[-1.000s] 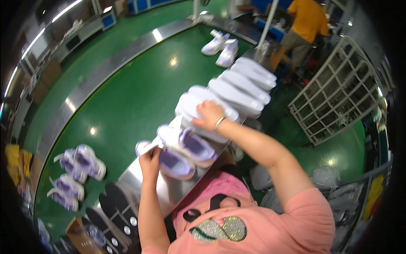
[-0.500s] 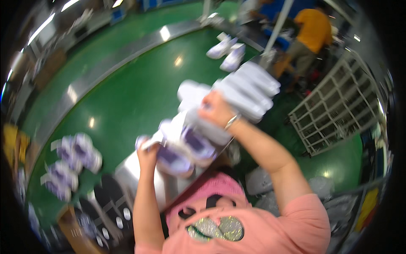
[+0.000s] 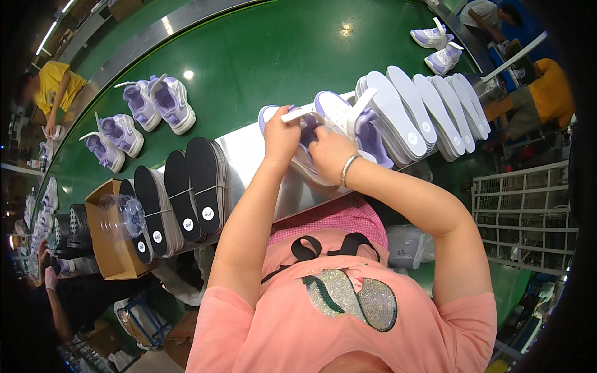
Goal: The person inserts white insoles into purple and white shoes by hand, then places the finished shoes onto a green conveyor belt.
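Observation:
Two lilac-and-white sneakers lie side by side in front of me, on a shiny metal ledge. With my left hand [image 3: 283,138] I pinch the white tongue or strap of the nearer sneaker [image 3: 268,114]. My right hand [image 3: 333,152] is curled at that shoe's opening, its fingertips hidden inside; what they hold there cannot be made out. The other sneaker [image 3: 333,107] rests just beyond my right hand, its white strap standing up. Stacks of white insoles [image 3: 388,115] lie right next to it.
Banded black insoles [image 3: 202,180] and a cardboard box [image 3: 118,248] holding clear plastic line the left. More sneakers [image 3: 168,102] stand on the green surface [image 3: 249,62], with another pair [image 3: 438,46] at far right. A wire cage [image 3: 525,214] stands right; co-workers [image 3: 59,90] are around.
My right hand has moved from the pale insoles to the nearer sneaker's opening. My left hand still grips that shoe. The head view has turned, showing more of the left side.

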